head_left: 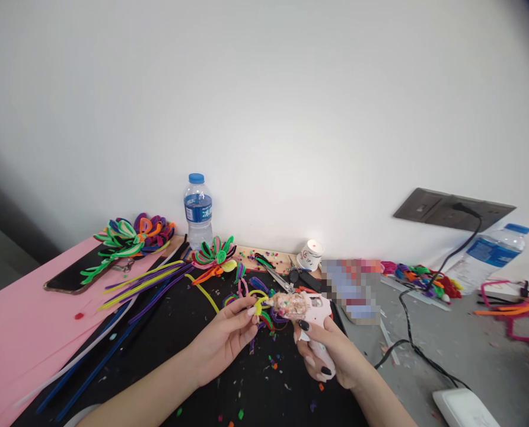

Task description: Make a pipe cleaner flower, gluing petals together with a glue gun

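Between the thumb and fingers of my left hand (226, 332) is a looped yellow pipe cleaner (259, 302). My right hand (322, 353) is wrapped round the handle of a pale pink hot glue gun (315, 308). Its front end is crusted with glue and coloured fuzz, and the nozzle points left at the yellow loop, touching it or very close. Behind the hands lie several bent pipe cleaner pieces in purple, green and pink, partly hidden. Scissors (277, 276) rest just beyond the glue gun.
Pipe cleaner flowers (217, 252) and loose purple and yellow stems (146, 287) lie at left, near a phone (71, 276). A water bottle (197, 213) and paper cup (310, 255) stand by the wall. A black cable (409, 320) crosses the right side near another bottle (491, 255).
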